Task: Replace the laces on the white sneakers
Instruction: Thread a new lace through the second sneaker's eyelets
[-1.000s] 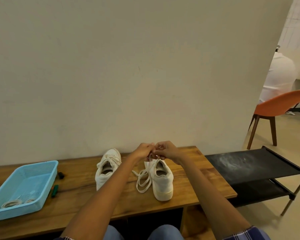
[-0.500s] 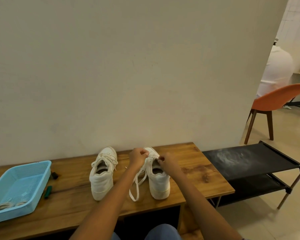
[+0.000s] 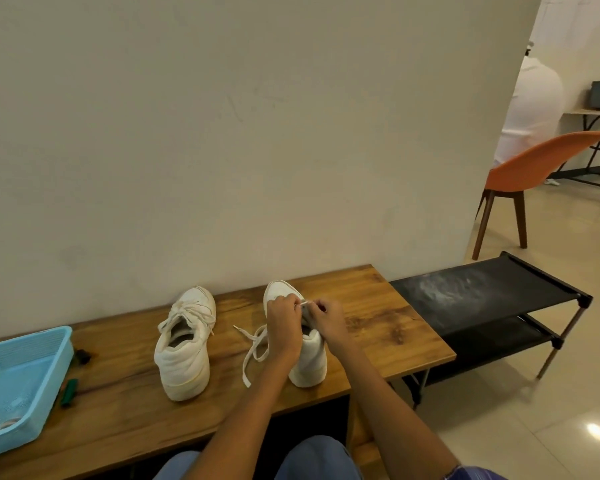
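Observation:
Two white sneakers stand heel-toward-me on a wooden bench [image 3: 388, 327]. The left sneaker [image 3: 186, 344] is laced and untouched. Over the right sneaker [image 3: 307, 362] both hands work at its lacing area. My left hand [image 3: 283, 323] and my right hand [image 3: 324, 318] each pinch a bit of white lace [image 3: 253, 348] between fingertips, close together above the tongue. A long loose end of that lace trails down on the bench to the left of the shoe. The eyelets are hidden by my hands.
A light blue plastic basket [image 3: 18, 382] with coiled white laces in its corner sits at the bench's left end, small green and dark items [image 3: 69, 393] beside it. A black two-tier rack [image 3: 492, 303] stands right of the bench. An orange chair [image 3: 541, 168] and a seated person are farther right.
Both hands have dropped from above the shoe down onto its lacing area, staying close together on the lace. The view has tilted and shifted slightly right.

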`<state>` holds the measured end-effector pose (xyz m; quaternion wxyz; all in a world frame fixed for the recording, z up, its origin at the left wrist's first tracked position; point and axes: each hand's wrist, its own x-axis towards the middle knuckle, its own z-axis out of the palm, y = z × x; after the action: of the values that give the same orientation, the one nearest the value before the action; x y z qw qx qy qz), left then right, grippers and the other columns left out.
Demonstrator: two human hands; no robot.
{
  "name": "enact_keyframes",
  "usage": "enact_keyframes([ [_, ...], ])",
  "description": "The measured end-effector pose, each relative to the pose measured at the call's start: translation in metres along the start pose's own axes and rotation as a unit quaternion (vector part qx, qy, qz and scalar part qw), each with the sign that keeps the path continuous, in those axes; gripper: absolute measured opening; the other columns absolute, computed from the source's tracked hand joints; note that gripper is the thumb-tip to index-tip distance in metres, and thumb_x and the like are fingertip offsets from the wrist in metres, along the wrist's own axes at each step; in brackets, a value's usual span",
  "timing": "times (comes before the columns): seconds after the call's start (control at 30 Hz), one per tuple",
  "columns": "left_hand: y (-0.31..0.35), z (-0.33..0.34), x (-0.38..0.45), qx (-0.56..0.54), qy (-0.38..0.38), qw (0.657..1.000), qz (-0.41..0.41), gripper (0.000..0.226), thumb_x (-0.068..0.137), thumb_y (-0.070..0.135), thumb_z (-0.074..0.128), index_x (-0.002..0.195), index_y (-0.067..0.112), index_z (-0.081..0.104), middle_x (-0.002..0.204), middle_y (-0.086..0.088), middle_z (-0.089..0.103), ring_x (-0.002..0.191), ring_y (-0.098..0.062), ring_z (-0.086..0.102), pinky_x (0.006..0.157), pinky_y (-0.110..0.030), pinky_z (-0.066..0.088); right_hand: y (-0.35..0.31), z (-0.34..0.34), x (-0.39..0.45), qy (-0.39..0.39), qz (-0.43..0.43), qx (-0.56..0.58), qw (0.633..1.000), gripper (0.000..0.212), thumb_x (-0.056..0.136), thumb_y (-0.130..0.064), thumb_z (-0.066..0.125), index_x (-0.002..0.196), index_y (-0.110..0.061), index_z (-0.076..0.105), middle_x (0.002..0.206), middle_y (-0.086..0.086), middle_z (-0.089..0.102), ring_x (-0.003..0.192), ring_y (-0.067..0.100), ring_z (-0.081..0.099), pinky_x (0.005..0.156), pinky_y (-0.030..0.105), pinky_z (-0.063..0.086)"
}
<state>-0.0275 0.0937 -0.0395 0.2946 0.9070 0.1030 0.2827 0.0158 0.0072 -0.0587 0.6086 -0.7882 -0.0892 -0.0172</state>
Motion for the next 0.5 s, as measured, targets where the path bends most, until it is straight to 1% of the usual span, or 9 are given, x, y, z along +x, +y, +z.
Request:
enact_keyframes([
  [0.03,0.0006,-0.0007,0.0000,0.047,-0.013,0.999,0.013,0.018,0.095,0.013,0.050,0.105,0.009,0.066,0.099,-0.004,0.065,0.093,-0.014,0.055,0.074,-0.020,0.047,0.0014,0.0003,0.0005,0.003,0.009,0.009,1.000,0.031,0.088,-0.008,0.052,0.058,-0.014,0.055,0.059,0.002,0.052,0.060,0.015,0.047,0.058,0.031,0.039],
  [0.07,0.0016,-0.0022,-0.0003,0.084,-0.020,0.996,0.024,0.018,0.096,0.015,0.049,0.108,0.011,0.063,0.103,-0.003,0.063,0.098,-0.014,0.053,0.076,-0.022,0.046,0.0016,0.0004,0.0010,0.005,0.014,0.013,1.000,0.033,0.089,-0.008,0.052,0.057,-0.016,0.054,0.059,0.001,0.051,0.061,0.015,0.047,0.059,0.031,0.039],
  [0.13,0.0016,-0.0013,-0.0017,0.123,-0.024,0.992,0.023,0.016,0.097,0.016,0.048,0.109,0.014,0.059,0.107,-0.001,0.058,0.102,-0.013,0.048,0.071,-0.020,0.038,0.0008,0.0001,0.0006,0.010,0.018,0.017,1.000,0.034,0.089,-0.008,0.052,0.057,-0.017,0.052,0.059,0.000,0.050,0.061,0.014,0.046,0.060,0.031,0.039],
  [0.2,0.0021,-0.0009,-0.0033,0.144,-0.030,0.989,0.015,0.014,0.097,0.014,0.048,0.107,0.014,0.058,0.108,-0.002,0.055,0.099,-0.012,0.047,0.067,-0.019,0.033,0.0006,-0.0003,0.0001,0.012,0.025,0.021,0.999,0.033,0.090,-0.009,0.052,0.058,-0.019,0.053,0.060,-0.002,0.051,0.060,0.010,0.046,0.059,0.028,0.039],
  [0.3,0.0020,-0.0014,-0.0014,0.126,-0.044,0.991,0.000,0.013,0.096,0.014,0.048,0.103,0.013,0.059,0.106,-0.003,0.056,0.086,-0.008,0.047,0.064,-0.018,0.036,-0.0002,0.0000,-0.0008,0.006,0.027,0.024,0.999,0.031,0.091,-0.009,0.052,0.061,-0.019,0.055,0.063,-0.002,0.053,0.062,0.009,0.047,0.058,0.024,0.040],
  [0.37,0.0021,-0.0007,-0.0007,0.115,-0.054,0.992,-0.001,0.012,0.097,0.014,0.048,0.101,0.012,0.059,0.103,-0.003,0.055,0.080,-0.006,0.043,0.062,-0.017,0.034,-0.0014,-0.0008,-0.0011,0.005,0.030,0.024,0.999,0.031,0.091,-0.010,0.052,0.062,-0.019,0.054,0.064,-0.002,0.052,0.062,0.008,0.046,0.057,0.020,0.039],
  [0.43,0.0020,0.0006,-0.0006,0.115,-0.062,0.991,0.004,0.013,0.097,0.012,0.045,0.096,0.010,0.057,0.101,-0.006,0.054,0.080,-0.009,0.046,0.060,-0.016,0.034,-0.0020,-0.0008,-0.0007,0.005,0.027,0.021,0.999,0.032,0.092,-0.011,0.052,0.062,-0.020,0.054,0.063,-0.003,0.051,0.061,0.007,0.045,0.056,0.019,0.037],
  [0.5,0.0017,0.0004,-0.0001,0.108,-0.068,0.992,0.010,0.014,0.097,0.010,0.043,0.098,0.007,0.057,0.103,-0.010,0.054,0.086,-0.014,0.050,0.065,-0.016,0.037,-0.0022,-0.0001,-0.0005,0.003,0.026,0.018,1.000,0.031,0.092,-0.011,0.052,0.063,-0.020,0.055,0.064,-0.003,0.052,0.063,0.009,0.047,0.058,0.021,0.039],
])
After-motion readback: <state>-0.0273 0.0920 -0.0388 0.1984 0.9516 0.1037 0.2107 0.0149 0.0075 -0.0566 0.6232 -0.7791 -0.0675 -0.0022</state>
